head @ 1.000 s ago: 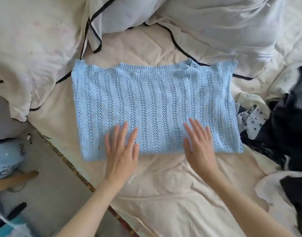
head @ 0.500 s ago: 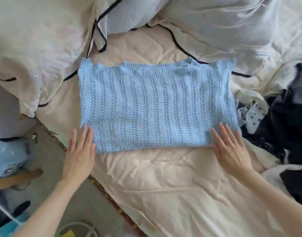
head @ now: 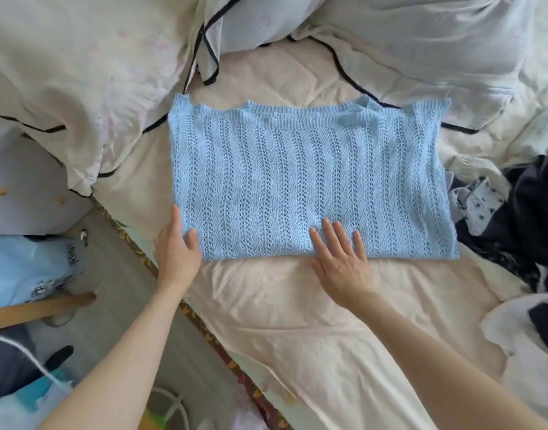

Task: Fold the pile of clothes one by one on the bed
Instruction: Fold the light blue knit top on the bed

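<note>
A light blue knit sweater [head: 309,178] lies flat on the cream bed sheet [head: 313,311], folded into a wide rectangle with its neckline towards the pillows. My left hand [head: 176,249] is at the sweater's near left corner. Its thumb lies on top of the knit and its fingers run along the left edge, so it pinches the corner. My right hand [head: 341,256] rests flat, fingers spread, on the middle of the sweater's near edge. A pile of dark and star-patterned clothes [head: 511,212] lies at the right.
White pillows with black piping [head: 80,72] crowd the head of the bed behind the sweater. The bed's patterned edge [head: 210,333] runs diagonally at the left, with the floor, a blue bag [head: 24,265] and a wooden stick [head: 40,308] beyond it.
My right hand slid left from the sweater's near right corner to the middle of its near edge. My left hand moved from beside the left corner onto it, thumb now on the knit.
</note>
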